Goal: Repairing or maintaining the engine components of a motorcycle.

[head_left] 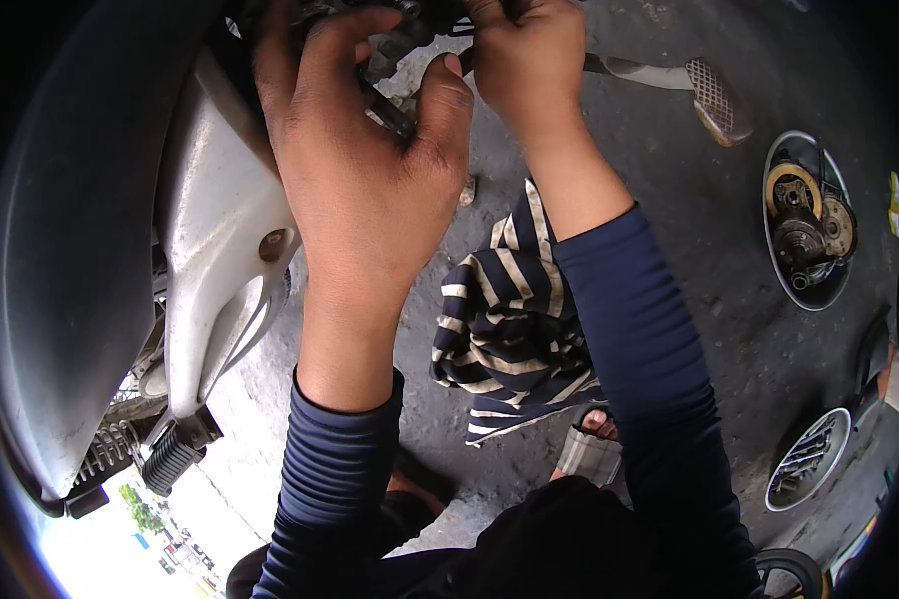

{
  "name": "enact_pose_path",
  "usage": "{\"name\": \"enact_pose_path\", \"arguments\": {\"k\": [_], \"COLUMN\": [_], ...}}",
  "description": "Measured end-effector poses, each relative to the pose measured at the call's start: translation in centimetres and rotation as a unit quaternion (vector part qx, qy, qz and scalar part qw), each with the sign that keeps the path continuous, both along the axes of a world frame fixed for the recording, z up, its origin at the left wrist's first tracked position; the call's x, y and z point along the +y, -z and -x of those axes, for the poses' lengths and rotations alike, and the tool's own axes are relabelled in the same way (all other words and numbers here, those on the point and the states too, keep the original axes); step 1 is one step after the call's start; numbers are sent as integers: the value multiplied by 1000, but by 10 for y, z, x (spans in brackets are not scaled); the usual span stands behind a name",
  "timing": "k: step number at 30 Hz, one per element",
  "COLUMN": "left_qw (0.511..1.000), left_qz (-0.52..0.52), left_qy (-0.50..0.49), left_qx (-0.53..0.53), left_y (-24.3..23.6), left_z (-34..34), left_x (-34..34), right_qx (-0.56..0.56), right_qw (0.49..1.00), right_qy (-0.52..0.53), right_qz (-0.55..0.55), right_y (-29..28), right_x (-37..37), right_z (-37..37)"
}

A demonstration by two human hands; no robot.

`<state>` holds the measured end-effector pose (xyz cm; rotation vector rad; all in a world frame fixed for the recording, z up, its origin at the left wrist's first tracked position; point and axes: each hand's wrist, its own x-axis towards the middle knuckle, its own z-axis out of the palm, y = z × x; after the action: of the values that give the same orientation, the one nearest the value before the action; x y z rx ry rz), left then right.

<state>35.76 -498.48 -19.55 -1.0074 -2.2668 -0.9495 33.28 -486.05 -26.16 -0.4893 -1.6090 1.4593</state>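
At the top edge, both hands are at the dark metal parts (395, 50) of a motorbike. My left hand (370, 180) is open, its thumb and index finger spread apart around these parts; the other fingertips are hidden or cut off. Close on its right, my right hand (534, 60) is closed, with its fingers bent at the top edge. Whatever it grips is hidden behind the fingers. A metal foot pedal (719, 100) with a cross-hatched pad sticks out to the right of my right hand.
The motorbike's pale body panel (220, 200) and dark seat (80, 200) fill the left. A striped cloth (514, 319) lies crumpled on the grey floor (669, 170). To the right stand a metal bowl (811, 299) of greasy engine parts and a tray (837, 479) of small metal tools or parts.
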Motion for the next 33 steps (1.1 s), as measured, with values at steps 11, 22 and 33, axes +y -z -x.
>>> {"name": "enact_pose_path", "arguments": {"k": [11, 22, 33], "left_qw": [1000, 999, 996], "left_qz": [20, 40, 81], "left_qy": [4, 23, 28], "left_qx": [-12, 18, 20], "left_y": [28, 37, 55], "left_z": [-9, -7, 25], "left_x": [-15, -12, -4], "right_qx": [39, 163, 74], "right_qw": [998, 973, 951], "right_qy": [-14, -62, -193], "right_qz": [47, 149, 230], "right_y": [-9, 1, 0], "right_x": [-18, -12, 6], "right_z": [16, 30, 32]}}
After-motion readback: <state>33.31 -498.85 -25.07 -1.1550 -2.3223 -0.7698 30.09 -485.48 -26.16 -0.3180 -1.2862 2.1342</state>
